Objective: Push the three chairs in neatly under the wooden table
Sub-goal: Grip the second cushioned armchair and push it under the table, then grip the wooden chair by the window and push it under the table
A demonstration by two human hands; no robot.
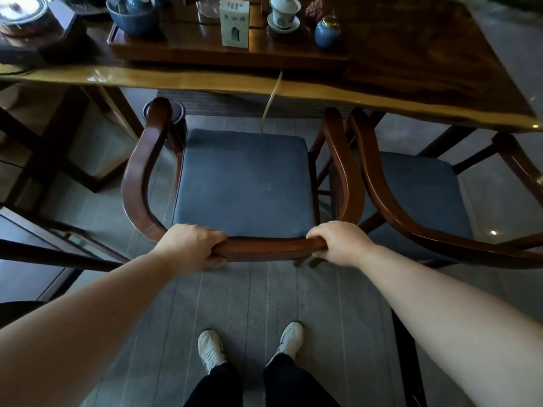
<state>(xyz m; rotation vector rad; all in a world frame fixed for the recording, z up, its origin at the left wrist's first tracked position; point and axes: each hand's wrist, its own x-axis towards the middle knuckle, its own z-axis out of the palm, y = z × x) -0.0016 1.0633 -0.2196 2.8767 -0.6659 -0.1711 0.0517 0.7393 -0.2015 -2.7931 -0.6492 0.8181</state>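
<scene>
A wooden armchair with a blue seat cushion (245, 180) stands right in front of me, facing the wooden table (205, 80). Its arm tips reach the table's near edge; the seat lies outside it. My left hand (191, 246) and my right hand (338, 243) both grip the curved top rail of its back. A second chair of the same kind (417, 201) stands close on the right, its arm almost touching the first chair's arm. At the far left a dark wooden frame (44, 245) shows, possibly a third chair; I cannot tell.
The table carries a tea tray (176, 51), blue bowls, a lidded cup (283, 13), a small blue jar (327, 30) and a white box (235, 23). A pale cord (271, 98) hangs off its near edge. A dark cylinder (179, 116) stands on the grey plank floor beneath.
</scene>
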